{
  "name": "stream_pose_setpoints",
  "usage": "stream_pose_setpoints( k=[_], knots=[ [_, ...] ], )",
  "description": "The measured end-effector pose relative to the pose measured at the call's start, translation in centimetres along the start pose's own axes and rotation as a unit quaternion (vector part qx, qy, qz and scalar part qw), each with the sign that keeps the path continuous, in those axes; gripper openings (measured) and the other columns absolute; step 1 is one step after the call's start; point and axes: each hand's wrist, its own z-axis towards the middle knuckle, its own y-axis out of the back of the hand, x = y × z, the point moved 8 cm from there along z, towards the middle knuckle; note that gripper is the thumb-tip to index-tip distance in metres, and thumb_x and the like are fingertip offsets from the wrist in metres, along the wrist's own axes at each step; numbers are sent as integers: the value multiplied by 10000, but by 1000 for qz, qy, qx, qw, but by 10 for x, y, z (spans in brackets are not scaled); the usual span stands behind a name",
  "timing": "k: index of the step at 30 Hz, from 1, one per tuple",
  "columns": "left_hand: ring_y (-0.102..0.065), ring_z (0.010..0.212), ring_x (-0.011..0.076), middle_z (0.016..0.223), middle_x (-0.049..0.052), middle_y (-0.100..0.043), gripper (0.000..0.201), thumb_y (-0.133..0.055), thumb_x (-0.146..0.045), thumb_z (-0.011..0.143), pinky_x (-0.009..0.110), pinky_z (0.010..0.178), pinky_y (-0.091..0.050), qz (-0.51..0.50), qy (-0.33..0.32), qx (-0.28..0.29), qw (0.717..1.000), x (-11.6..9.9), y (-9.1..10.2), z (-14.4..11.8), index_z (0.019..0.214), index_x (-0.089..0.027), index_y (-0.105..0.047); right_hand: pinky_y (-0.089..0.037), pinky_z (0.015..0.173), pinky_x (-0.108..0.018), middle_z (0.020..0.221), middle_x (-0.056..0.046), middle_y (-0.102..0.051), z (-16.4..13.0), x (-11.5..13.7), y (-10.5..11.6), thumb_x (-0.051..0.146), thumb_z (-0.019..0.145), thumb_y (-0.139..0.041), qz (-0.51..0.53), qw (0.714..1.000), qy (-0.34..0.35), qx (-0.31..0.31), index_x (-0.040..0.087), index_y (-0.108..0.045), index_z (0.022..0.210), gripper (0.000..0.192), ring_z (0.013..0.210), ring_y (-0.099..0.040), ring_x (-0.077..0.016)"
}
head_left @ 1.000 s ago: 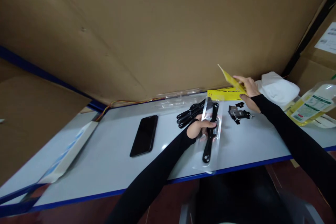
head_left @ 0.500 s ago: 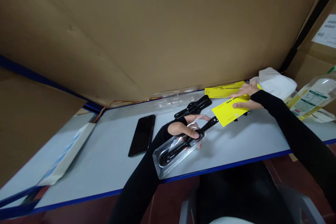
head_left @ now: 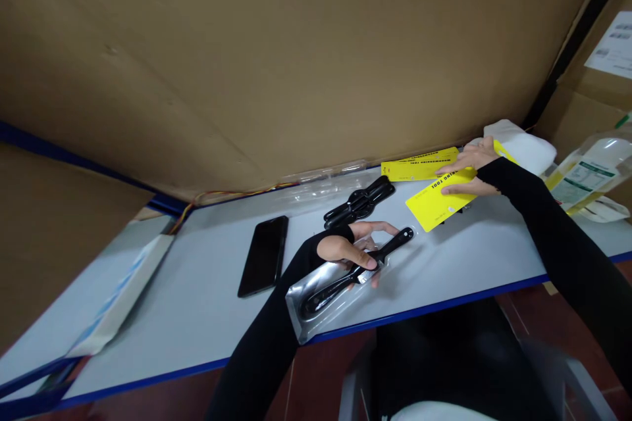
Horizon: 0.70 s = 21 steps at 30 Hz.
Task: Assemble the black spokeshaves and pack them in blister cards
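My left hand (head_left: 348,251) is closed around a clear plastic blister shell (head_left: 294,308), its thumb pressing on the middle of a black spokeshave (head_left: 326,295) lying in it. One handle of the spokeshave points up and right. My right hand (head_left: 474,159) grips a yellow printed card (head_left: 428,208), thumb on its face and fingers behind. The card is held just right of the spokeshave's upper end. More yellow cards (head_left: 412,170) lie behind it, against the back of the table. Several black spokeshaves (head_left: 363,200) sit in a pile beyond my left hand.
A black phone (head_left: 263,256) lies on the grey table (head_left: 197,302), left of my left forearm. Empty clear shells (head_left: 320,189) rest along the cardboard back wall. At the right are a white bundle (head_left: 523,145) and a bottle of yellow liquid (head_left: 587,177). Small dark pieces show under the held card.
The yellow card in my right hand has moved slightly right and up, away from the spokeshave's end, which now shows fully. My left hand keeps its hold. The view has shifted slightly.
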Motion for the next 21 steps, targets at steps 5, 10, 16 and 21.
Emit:
stream_pose_setpoints(
  k=[5,10,16,21],
  knots=[
    [-727,552,224,782,86,-784,828,-839,-274,835,240,488,-520,-6,-19,-12,1000,-5,-3,-3,1553,-181,-437,-264,923,-513,873,-76,-751,1,3,4,828,864,-590,5,999,27,-21,339,-752,1352,710,875,-574,-270],
    [-694,512,198,753,68,-775,792,-846,-290,826,229,479,-502,7,-17,-25,1000,-2,-4,-2,1511,-173,-467,-252,955,-523,870,-67,-764,4,3,-10,807,914,-546,11,1000,7,5,369,-756,1337,643,917,-595,-287],
    [-677,495,173,784,69,-777,783,-819,-289,867,202,445,-464,8,-45,-24,999,-5,-4,0,1547,-199,-442,-267,980,-589,1030,-174,-802,6,-17,-18,828,812,-680,9,998,-59,27,250,-845,1182,706,967,-610,-362],
    [-658,480,178,738,63,-751,776,-849,-322,815,208,435,-435,18,-24,-37,999,-4,-5,1,1482,-163,-488,-254,992,-587,979,-143,-811,2,-7,-10,803,859,-642,22,999,-17,24,284,-814,1251,672,962,-626,-347]
  ],
)
